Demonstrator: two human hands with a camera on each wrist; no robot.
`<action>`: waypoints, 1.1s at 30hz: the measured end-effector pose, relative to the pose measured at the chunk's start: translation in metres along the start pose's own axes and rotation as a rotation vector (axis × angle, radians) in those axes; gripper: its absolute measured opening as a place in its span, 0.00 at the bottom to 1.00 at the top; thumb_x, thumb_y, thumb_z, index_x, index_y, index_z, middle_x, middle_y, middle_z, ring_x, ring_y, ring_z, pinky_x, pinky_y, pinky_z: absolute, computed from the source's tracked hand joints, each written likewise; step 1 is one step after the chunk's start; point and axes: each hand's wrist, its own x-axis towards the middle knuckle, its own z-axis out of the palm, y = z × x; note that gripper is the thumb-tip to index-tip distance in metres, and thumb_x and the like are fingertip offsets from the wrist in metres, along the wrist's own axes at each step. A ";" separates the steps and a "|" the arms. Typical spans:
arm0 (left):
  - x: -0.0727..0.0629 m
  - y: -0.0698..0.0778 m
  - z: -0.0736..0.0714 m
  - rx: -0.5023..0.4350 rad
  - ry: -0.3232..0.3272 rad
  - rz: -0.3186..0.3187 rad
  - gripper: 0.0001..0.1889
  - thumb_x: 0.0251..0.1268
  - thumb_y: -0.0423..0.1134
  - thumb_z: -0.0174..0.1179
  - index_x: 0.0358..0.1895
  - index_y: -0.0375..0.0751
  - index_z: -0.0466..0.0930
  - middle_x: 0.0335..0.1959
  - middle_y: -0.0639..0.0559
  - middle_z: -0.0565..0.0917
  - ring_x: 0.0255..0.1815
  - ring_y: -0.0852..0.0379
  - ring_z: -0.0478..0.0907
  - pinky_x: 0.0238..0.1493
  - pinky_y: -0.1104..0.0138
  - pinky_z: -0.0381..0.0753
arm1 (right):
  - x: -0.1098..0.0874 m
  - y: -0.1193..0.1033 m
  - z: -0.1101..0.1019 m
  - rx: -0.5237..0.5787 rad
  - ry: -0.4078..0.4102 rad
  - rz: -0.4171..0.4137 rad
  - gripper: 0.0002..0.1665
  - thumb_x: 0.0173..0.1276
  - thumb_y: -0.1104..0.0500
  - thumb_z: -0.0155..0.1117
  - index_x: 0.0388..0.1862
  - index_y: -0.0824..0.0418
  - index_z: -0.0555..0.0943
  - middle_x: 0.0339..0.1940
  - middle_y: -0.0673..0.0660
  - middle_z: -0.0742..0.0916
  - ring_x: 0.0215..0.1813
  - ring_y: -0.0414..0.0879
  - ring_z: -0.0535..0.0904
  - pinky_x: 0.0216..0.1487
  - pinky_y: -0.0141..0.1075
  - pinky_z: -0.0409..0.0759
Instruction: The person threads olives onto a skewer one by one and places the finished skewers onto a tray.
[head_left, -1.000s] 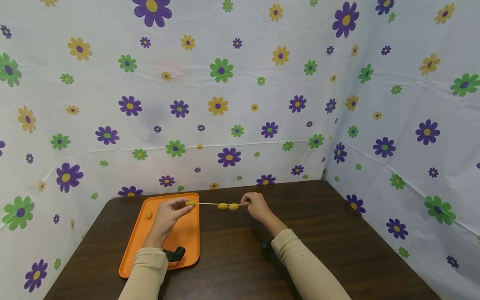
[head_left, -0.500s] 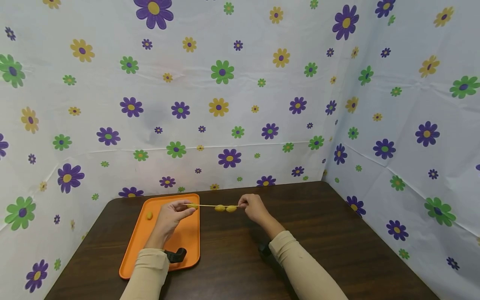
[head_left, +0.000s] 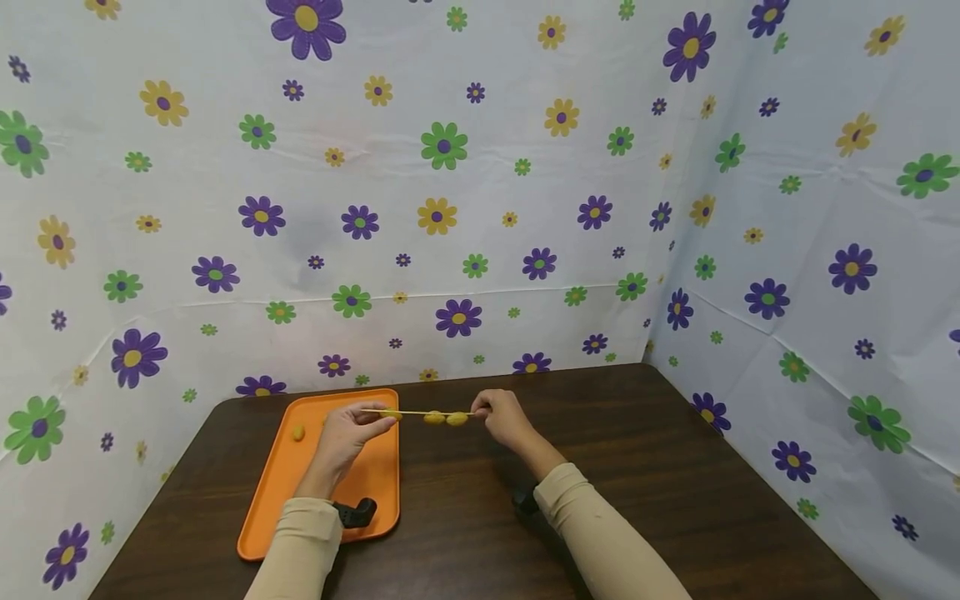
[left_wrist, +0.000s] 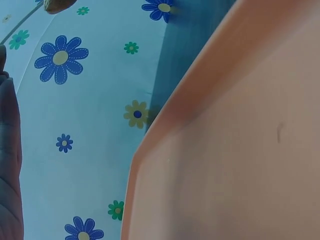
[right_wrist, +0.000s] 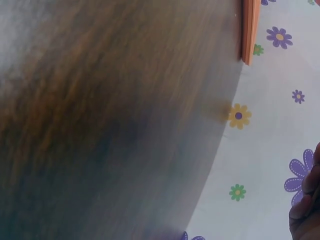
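Note:
A thin wooden skewer [head_left: 413, 412] is held level above the table between both hands in the head view. Two small yellow oval fruits [head_left: 446, 418] sit side by side on it, near the right hand. My left hand [head_left: 339, 440] pinches a third yellow fruit [head_left: 394, 415] at the skewer's left part, thumb below and fingers above. The skewer's left end overlaps those fingers. My right hand [head_left: 506, 417] grips the other end with curled fingers. At the left wrist view's top edge, one fruit [left_wrist: 59, 4] shows beside the skewer [left_wrist: 21, 22].
An orange tray [head_left: 367, 487] lies on the dark wooden table [head_left: 450, 517] under the left hand, with another yellow fruit [head_left: 298, 433] on it. A flower-patterned sheet [head_left: 495, 125] stands behind the table and along its right side.
My right hand has moved slightly left, carrying the skewer and its two fruits toward the left hand. The skewer's left end now reaches farther over the left fingers.

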 end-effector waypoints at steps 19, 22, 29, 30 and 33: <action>0.000 -0.001 0.010 0.014 0.000 -0.014 0.17 0.60 0.40 0.74 0.49 0.36 0.88 0.45 0.45 0.89 0.46 0.54 0.85 0.54 0.62 0.83 | -0.002 -0.005 0.005 0.041 -0.007 0.010 0.08 0.65 0.76 0.66 0.30 0.67 0.85 0.28 0.53 0.86 0.31 0.43 0.75 0.33 0.34 0.78; -0.001 0.000 0.012 0.028 0.003 -0.012 0.16 0.61 0.40 0.74 0.49 0.37 0.88 0.46 0.45 0.89 0.46 0.55 0.85 0.55 0.61 0.83 | -0.002 -0.005 0.005 0.041 0.007 -0.015 0.08 0.65 0.76 0.66 0.29 0.67 0.84 0.27 0.53 0.86 0.30 0.42 0.74 0.32 0.33 0.78; 0.000 0.002 0.016 0.008 -0.007 0.000 0.18 0.60 0.39 0.74 0.51 0.35 0.87 0.47 0.44 0.88 0.47 0.54 0.85 0.54 0.61 0.83 | -0.002 -0.009 0.004 0.066 -0.012 0.037 0.09 0.66 0.75 0.65 0.29 0.65 0.85 0.29 0.52 0.86 0.31 0.43 0.75 0.34 0.35 0.79; 0.000 0.002 0.017 0.006 -0.007 0.002 0.18 0.60 0.39 0.75 0.51 0.35 0.87 0.48 0.44 0.88 0.47 0.54 0.85 0.54 0.61 0.84 | -0.002 -0.009 0.004 0.066 -0.015 0.044 0.09 0.67 0.75 0.65 0.29 0.64 0.85 0.29 0.53 0.86 0.31 0.43 0.75 0.34 0.35 0.79; 0.001 0.000 0.019 -0.003 -0.006 0.005 0.17 0.59 0.40 0.75 0.50 0.36 0.88 0.49 0.43 0.88 0.48 0.55 0.85 0.55 0.61 0.84 | -0.002 -0.009 0.004 0.061 -0.016 0.053 0.09 0.67 0.74 0.65 0.29 0.64 0.85 0.29 0.54 0.86 0.31 0.43 0.75 0.33 0.34 0.78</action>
